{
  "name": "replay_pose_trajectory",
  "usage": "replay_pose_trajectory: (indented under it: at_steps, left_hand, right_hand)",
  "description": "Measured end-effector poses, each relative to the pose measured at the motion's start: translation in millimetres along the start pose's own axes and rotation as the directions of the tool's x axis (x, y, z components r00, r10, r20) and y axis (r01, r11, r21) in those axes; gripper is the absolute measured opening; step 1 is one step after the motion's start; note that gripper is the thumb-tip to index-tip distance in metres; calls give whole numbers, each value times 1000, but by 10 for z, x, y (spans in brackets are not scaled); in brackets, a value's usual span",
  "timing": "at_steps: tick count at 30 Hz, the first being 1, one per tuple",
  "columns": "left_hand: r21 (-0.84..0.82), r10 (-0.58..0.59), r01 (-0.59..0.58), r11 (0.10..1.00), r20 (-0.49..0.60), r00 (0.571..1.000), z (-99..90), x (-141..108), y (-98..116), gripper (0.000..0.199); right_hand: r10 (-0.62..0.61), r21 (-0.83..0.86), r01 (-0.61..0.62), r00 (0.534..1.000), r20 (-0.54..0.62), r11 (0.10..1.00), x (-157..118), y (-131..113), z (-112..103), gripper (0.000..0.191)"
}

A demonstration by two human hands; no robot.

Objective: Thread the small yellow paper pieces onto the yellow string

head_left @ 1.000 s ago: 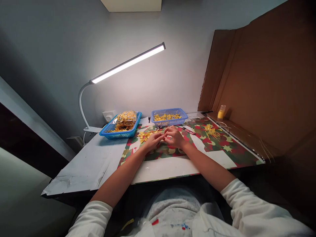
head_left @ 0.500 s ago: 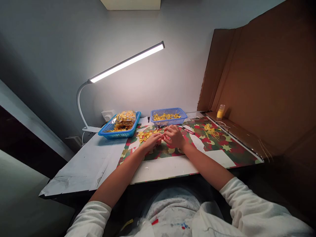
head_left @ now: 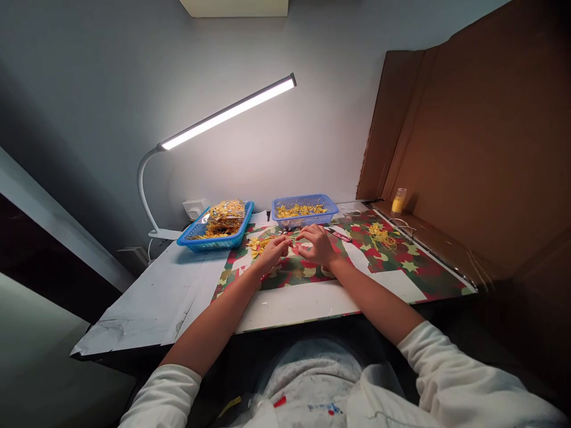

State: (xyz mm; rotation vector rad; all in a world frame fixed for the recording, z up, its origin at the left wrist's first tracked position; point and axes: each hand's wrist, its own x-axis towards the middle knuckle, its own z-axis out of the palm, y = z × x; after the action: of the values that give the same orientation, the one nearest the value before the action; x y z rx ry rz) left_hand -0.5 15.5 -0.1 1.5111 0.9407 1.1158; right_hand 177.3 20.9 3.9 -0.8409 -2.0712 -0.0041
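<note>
Your counter (head_left: 151, 297) spans the view, with a brown cardboard panel (head_left: 486, 148) standing at its right. A camouflage-patterned sheet (head_left: 446, 284) covers much of the top, and a lit lamp (head_left: 227, 113) leans over from the left. Beyond the sheet sit a bright blue basket (head_left: 214, 244), heaped with yellow pieces and clear plastic, and a smaller periwinkle basket (head_left: 307, 220). Your left hand (head_left: 274, 252) is pinched narrow, your right hand (head_left: 316, 245) curved with fingers slightly parted; you cannot tell what either grips. Yellow petal-like pieces (head_left: 256, 245) lie on the sheet just beside your left hand; a red tool (head_left: 339, 235) lies near your right.
</note>
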Motion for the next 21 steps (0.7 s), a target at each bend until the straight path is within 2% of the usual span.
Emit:
replay_pose_trajectory:
  at_steps: [9, 21]
  left_hand:
    - [129, -11, 13, 992, -19, 1000, 17, -48, 58, 34]
    - [106, 38, -35, 994, -29, 999, -4, -27, 49, 28]
  right_hand:
    - [-11, -33, 12, 1000, 15, 999, 0, -6, 25, 7]
    - [-12, -21, 12, 1000, -5, 1000, -7, 25, 48, 11]
